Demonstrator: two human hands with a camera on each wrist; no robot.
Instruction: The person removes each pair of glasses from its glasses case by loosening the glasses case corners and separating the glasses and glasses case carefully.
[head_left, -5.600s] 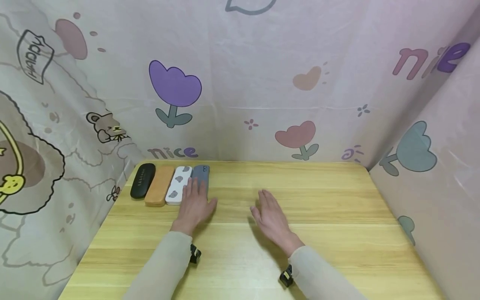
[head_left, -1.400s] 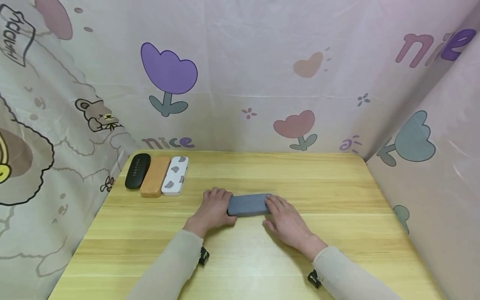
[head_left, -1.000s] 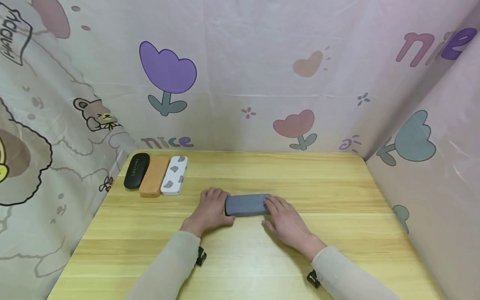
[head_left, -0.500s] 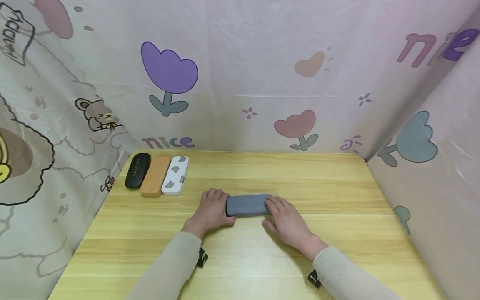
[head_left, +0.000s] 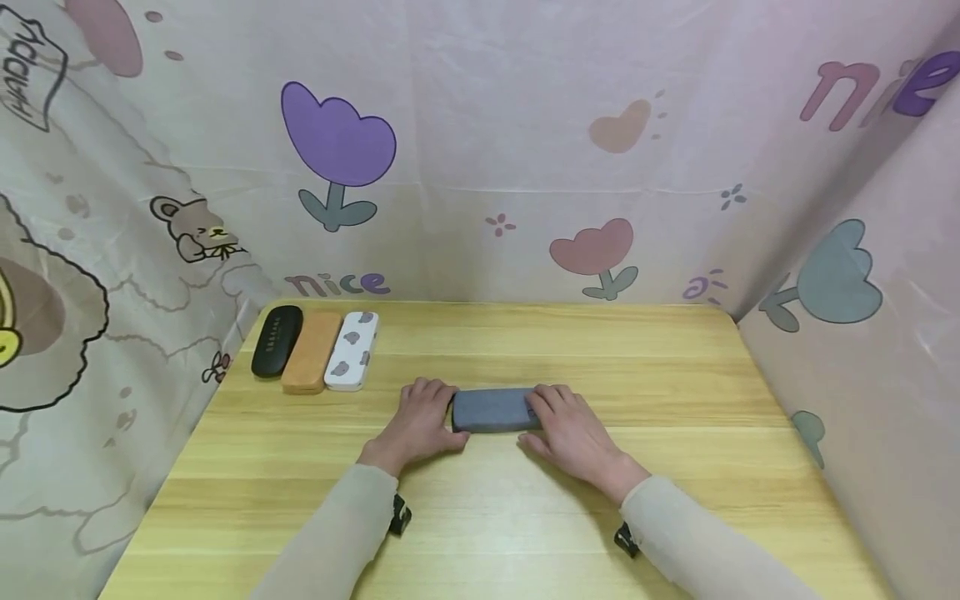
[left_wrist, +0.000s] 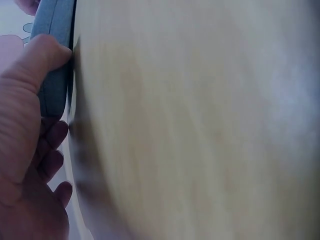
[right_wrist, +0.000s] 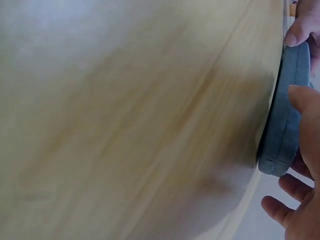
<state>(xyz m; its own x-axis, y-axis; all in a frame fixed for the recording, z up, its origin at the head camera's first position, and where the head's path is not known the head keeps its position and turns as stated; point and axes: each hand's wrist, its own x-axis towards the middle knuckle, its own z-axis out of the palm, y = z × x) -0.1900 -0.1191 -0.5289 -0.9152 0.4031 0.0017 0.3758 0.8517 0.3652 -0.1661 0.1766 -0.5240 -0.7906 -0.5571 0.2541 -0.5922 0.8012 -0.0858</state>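
Note:
A blue-grey glasses case (head_left: 491, 411) lies lengthwise from left to right on the wooden table, closed, with a hand at each end. My left hand (head_left: 418, 421) grips its left end; in the left wrist view the thumb presses the near side of the case (left_wrist: 53, 90). At the other end my right hand (head_left: 573, 433) holds the case between thumb and fingers, partly covering that end. The right wrist view shows the right thumb on the side of the case (right_wrist: 282, 125), with the fingers behind and past its end.
At the table's back left, three more cases lie side by side: a black one (head_left: 277, 342), an orange one (head_left: 312, 353) and a white one with grey bear prints (head_left: 352, 351). Patterned curtains (head_left: 480, 150) surround the table (head_left: 637, 358) at the back and sides.
The blue-grey case has come from the row at the back left to the middle and been turned sideways. Both hands now hold it. Lately the right hand has shifted slightly up and left.

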